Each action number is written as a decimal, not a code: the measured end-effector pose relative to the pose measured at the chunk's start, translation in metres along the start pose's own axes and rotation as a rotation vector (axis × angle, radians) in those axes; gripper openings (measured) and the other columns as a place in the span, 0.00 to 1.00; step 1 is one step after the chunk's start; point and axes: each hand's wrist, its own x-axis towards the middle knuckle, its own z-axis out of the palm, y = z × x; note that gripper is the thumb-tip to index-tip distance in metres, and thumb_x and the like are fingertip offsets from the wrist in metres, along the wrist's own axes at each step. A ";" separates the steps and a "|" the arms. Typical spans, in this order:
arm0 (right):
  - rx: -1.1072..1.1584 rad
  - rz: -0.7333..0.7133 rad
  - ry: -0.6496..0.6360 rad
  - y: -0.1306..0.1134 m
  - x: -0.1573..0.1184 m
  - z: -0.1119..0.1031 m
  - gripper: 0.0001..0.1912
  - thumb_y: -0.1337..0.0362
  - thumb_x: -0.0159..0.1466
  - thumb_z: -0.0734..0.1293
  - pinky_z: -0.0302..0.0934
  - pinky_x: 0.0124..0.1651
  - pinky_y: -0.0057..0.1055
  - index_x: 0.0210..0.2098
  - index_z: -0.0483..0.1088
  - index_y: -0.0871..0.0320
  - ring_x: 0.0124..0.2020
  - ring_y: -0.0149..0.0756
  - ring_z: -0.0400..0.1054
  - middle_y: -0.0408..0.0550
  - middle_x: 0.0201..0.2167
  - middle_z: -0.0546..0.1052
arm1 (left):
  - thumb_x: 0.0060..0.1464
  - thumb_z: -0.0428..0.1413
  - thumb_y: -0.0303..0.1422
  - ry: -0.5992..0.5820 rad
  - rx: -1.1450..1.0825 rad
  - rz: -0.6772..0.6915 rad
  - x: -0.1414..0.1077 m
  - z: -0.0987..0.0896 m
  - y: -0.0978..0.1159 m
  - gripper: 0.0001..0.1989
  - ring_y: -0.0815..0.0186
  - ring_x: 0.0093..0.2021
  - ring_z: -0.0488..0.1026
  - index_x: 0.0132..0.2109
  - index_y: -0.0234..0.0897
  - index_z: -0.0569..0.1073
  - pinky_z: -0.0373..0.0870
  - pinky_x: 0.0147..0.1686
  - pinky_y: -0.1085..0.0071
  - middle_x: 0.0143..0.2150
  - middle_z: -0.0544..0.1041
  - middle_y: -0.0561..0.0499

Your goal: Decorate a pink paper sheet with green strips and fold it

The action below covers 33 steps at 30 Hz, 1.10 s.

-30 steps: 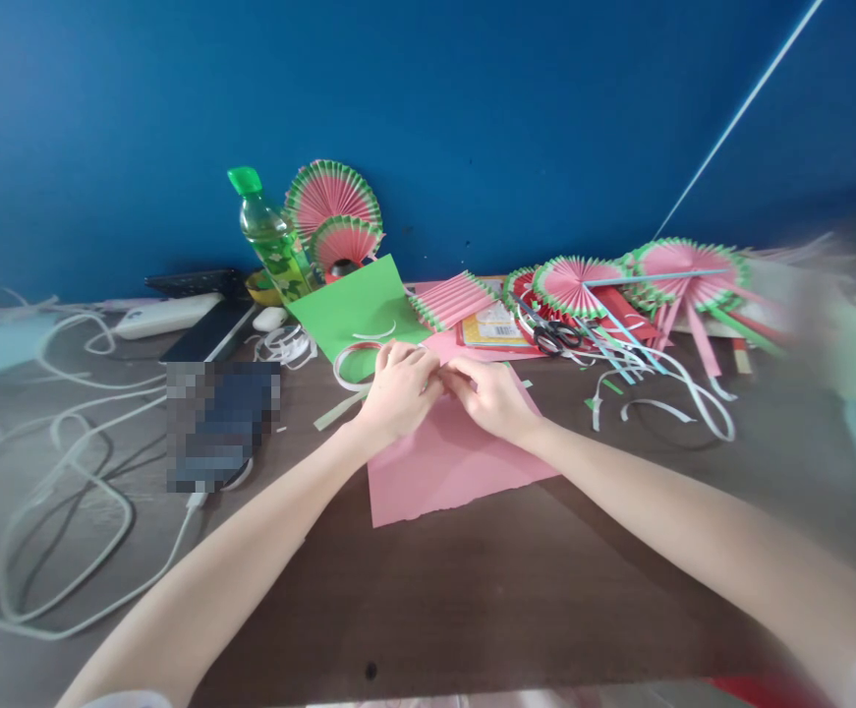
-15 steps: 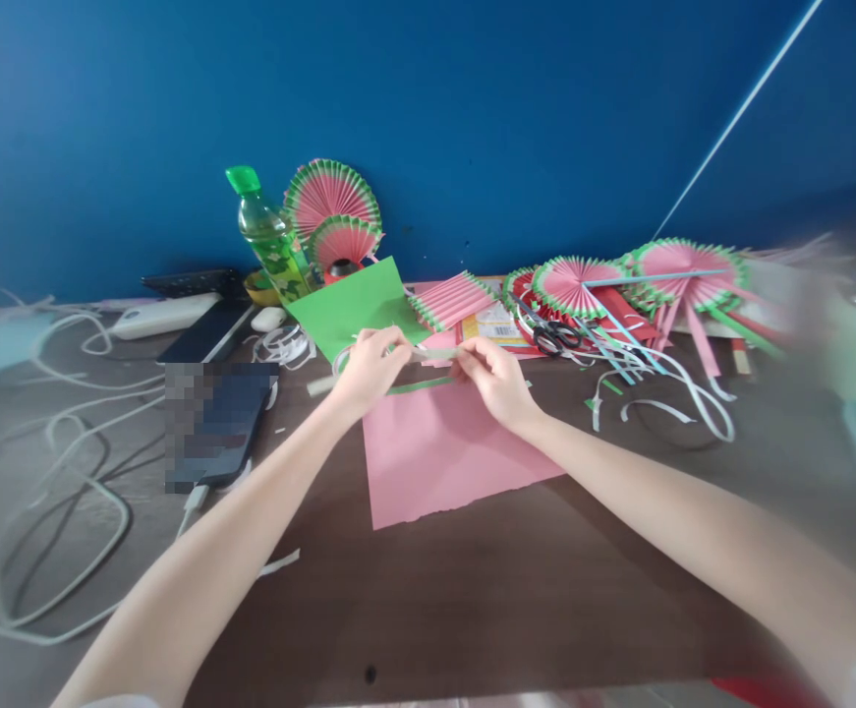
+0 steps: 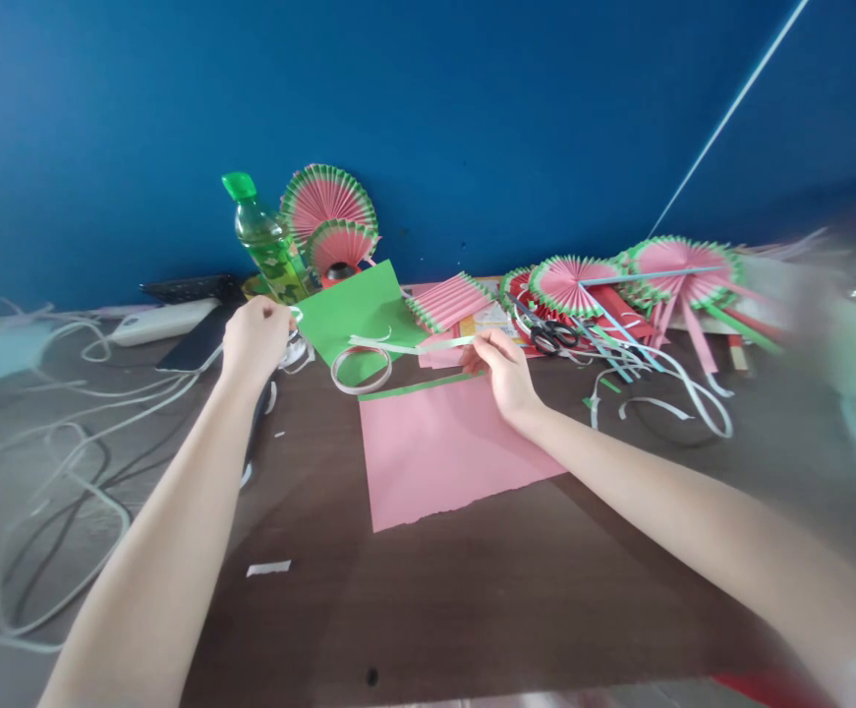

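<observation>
My right hand [image 3: 502, 372] pinches a pale strip of tape [image 3: 443, 344] above the top of the pink paper sheet [image 3: 442, 442]. That strip stretches left over the green paper [image 3: 358, 307], its far end lying free. The pink sheet lies flat, with a narrow green band along its far edge and a torn near edge. A roll of tape [image 3: 362, 371] sits at the sheet's upper left corner, partly over the green paper. Off to the left, my left hand [image 3: 256, 336] is closed beside a pile of white curled scraps [image 3: 296, 350]; what its fingers hold is hidden.
Pleated pink-and-green paper fans [image 3: 328, 208] lean on the blue wall, beside a green-capped bottle [image 3: 269, 241]. At right lie more fans [image 3: 579, 285], scissors [image 3: 552, 338] and loose white strips [image 3: 682, 379]. White cables [image 3: 114, 501] cover the left side.
My left hand has moved left, away from the tape to the scrap pile, leaving the roll in view. My right hand has shifted slightly right, still holding the strip.
</observation>
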 end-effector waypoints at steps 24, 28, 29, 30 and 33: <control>0.038 -0.138 -0.209 -0.011 -0.011 0.002 0.11 0.57 0.61 0.60 0.59 0.32 0.30 0.28 0.66 0.56 0.25 0.30 0.64 0.42 0.22 0.69 | 0.54 0.45 0.31 -0.534 -0.063 0.582 -0.039 0.055 0.024 0.19 0.66 0.38 0.70 0.53 0.37 0.67 0.65 0.40 0.72 0.46 0.74 0.47; 0.044 -0.101 -0.194 -0.010 -0.008 0.002 0.15 0.51 0.59 0.62 0.60 0.31 0.30 0.26 0.66 0.57 0.25 0.30 0.64 0.42 0.22 0.70 | 0.52 0.47 0.32 -0.537 -0.080 0.635 -0.035 0.056 0.021 0.12 0.66 0.37 0.69 0.40 0.37 0.73 0.64 0.39 0.72 0.40 0.74 0.49; 0.060 -0.091 -0.182 -0.010 -0.007 0.002 0.15 0.51 0.58 0.62 0.60 0.30 0.30 0.26 0.67 0.57 0.24 0.30 0.64 0.42 0.21 0.70 | 0.51 0.48 0.33 -0.521 -0.075 0.643 -0.033 0.055 0.021 0.11 0.66 0.36 0.69 0.37 0.36 0.73 0.64 0.38 0.71 0.38 0.74 0.49; 0.085 -0.081 -0.168 -0.009 -0.006 0.001 0.15 0.51 0.58 0.63 0.60 0.29 0.29 0.26 0.67 0.57 0.23 0.29 0.64 0.42 0.20 0.70 | 0.50 0.49 0.33 -0.507 -0.071 0.640 -0.032 0.053 0.021 0.10 0.66 0.35 0.69 0.35 0.36 0.73 0.64 0.37 0.71 0.37 0.73 0.49; 0.180 -0.034 -0.117 -0.008 -0.002 0.001 0.14 0.52 0.56 0.64 0.59 0.27 0.29 0.26 0.68 0.57 0.21 0.29 0.63 0.41 0.19 0.70 | 0.48 0.51 0.36 -0.510 -0.100 0.583 -0.027 0.044 0.020 0.09 0.67 0.31 0.68 0.32 0.35 0.72 0.63 0.33 0.72 0.34 0.72 0.50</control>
